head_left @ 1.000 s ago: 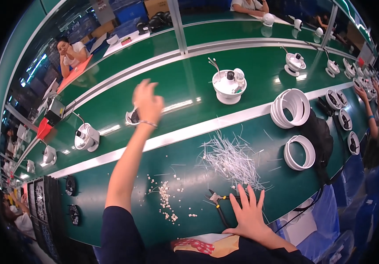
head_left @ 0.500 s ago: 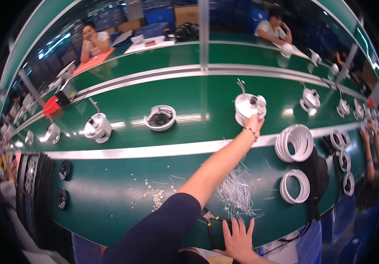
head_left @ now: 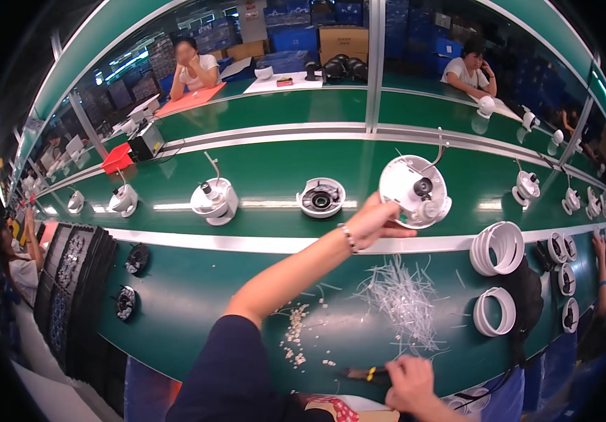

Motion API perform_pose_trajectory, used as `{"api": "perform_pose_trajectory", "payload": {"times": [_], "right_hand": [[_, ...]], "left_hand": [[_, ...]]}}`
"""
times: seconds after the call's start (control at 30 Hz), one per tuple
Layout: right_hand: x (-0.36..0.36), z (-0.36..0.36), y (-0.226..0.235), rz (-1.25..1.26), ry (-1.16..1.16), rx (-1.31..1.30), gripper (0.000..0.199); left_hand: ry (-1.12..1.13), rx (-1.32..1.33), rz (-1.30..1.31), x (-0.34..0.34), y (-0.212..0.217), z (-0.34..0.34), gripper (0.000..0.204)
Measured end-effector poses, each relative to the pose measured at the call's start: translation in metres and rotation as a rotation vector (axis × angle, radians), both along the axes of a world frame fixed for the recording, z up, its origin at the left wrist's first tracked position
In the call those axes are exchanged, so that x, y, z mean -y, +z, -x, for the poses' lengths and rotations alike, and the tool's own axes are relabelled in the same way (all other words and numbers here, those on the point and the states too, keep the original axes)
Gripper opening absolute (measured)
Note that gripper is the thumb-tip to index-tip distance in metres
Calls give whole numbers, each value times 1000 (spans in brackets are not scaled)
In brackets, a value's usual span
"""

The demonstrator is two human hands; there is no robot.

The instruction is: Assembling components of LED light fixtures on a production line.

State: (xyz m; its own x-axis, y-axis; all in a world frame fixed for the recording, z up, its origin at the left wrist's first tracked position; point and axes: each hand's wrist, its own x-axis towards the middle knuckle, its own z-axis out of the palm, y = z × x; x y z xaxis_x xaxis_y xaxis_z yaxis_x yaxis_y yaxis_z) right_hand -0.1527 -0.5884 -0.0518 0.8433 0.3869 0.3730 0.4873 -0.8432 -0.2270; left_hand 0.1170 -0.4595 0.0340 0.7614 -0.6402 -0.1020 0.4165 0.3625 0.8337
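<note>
My left hand [head_left: 375, 224] reaches across to the conveyor and grips the rim of a white round camera housing [head_left: 403, 186]. The housing is tilted up, its open side toward me, with a black lens-like part and a cable inside. Close to the bench's front edge, my right hand [head_left: 411, 383] has its fingers curled around the handle end of cutting pliers [head_left: 363, 373] with black and yellow grips. Part of the pliers is hidden by the fingers. Beyond the pliers lie a heap of clear plastic strips [head_left: 408, 302] and a scatter of small pale pieces [head_left: 294, 334].
Other white housings [head_left: 215, 200] and a bowl-shaped housing with black parts [head_left: 321, 197] stand along the green conveyor. White rings [head_left: 494, 311] are at the right. Black trays [head_left: 71, 288] stand at the left, near round black parts [head_left: 125, 302]. Two people sit across the line.
The view has shifted. My left hand has brought the housing nearer and tipped its open side toward me. My right hand, flat and spread before, has curled onto the pliers.
</note>
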Motion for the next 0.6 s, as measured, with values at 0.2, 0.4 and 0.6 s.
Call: {"api": "perform_pose_trajectory", "payload": {"times": [0.2,0.4,0.6], "right_hand": [[-10,-60,77,-116,-60,476,40],[-37,-136,144,-32,-122,774,39],[-69,-172,150,77,-78,626,42]], "left_hand": [[202,282,-251,-123,16,50,50],[266,328,-327,-165,15,78,55],[211,275,-328,-178,16,92,66]]}}
